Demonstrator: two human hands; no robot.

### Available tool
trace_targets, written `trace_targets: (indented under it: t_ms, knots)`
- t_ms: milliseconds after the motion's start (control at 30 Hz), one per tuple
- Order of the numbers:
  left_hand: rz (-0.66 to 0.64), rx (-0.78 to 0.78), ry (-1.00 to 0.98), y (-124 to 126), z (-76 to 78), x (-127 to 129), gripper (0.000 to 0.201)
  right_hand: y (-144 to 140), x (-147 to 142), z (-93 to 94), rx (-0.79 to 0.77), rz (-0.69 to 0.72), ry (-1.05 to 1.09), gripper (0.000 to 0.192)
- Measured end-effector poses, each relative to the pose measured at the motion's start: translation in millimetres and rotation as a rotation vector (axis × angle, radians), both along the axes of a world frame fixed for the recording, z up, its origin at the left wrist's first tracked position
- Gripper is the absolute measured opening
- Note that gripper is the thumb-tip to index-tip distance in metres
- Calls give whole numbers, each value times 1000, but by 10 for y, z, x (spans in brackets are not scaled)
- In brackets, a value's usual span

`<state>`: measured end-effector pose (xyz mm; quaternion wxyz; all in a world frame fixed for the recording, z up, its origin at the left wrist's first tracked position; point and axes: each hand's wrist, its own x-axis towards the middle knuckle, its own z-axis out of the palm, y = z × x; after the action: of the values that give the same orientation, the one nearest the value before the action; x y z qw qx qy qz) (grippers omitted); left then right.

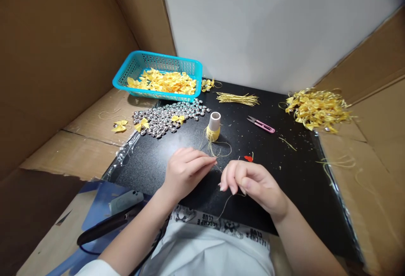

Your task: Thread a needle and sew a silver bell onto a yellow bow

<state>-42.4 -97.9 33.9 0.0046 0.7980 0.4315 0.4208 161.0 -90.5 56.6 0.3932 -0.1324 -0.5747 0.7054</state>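
Observation:
My left hand (186,169) pinches a thin yellow thread (221,151) at its fingertips, over the black table (294,170). Just to its right, my right hand (248,183) has its fingers curled around the same thread, whose end trails down toward my lap. The thread runs back to a small spool of yellow thread (214,127) standing upright behind my hands. A tiny red piece (248,158) lies on the table just beyond my right hand.
A teal basket (139,63) of yellow bows sits at the back left. Silver beads (167,117) lie in front of it, pink snips (262,125) at centre right, a heap of yellow ribbon pieces (316,109) at right. A glue gun (110,217) lies near left. Cardboard walls surround.

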Motion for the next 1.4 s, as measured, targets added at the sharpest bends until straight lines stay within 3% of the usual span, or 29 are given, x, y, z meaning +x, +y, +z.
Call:
trace_targets:
  t_ms: [267,767,1267,1400]
  knots:
    - [69,14,11,45,19,-71,2,0,23,9,-26,-31,37,29]
    - [124,-261,-113,105,-3,-109,7,24,39,0,-28,-51,22,29]
    - [198,-295,-131,152,72,-182,5,27,27,-17,-55,-99,35,31]
    - [201,-263,-115,109,57,-191,3,35,68,-51,-184,-26,74,29]
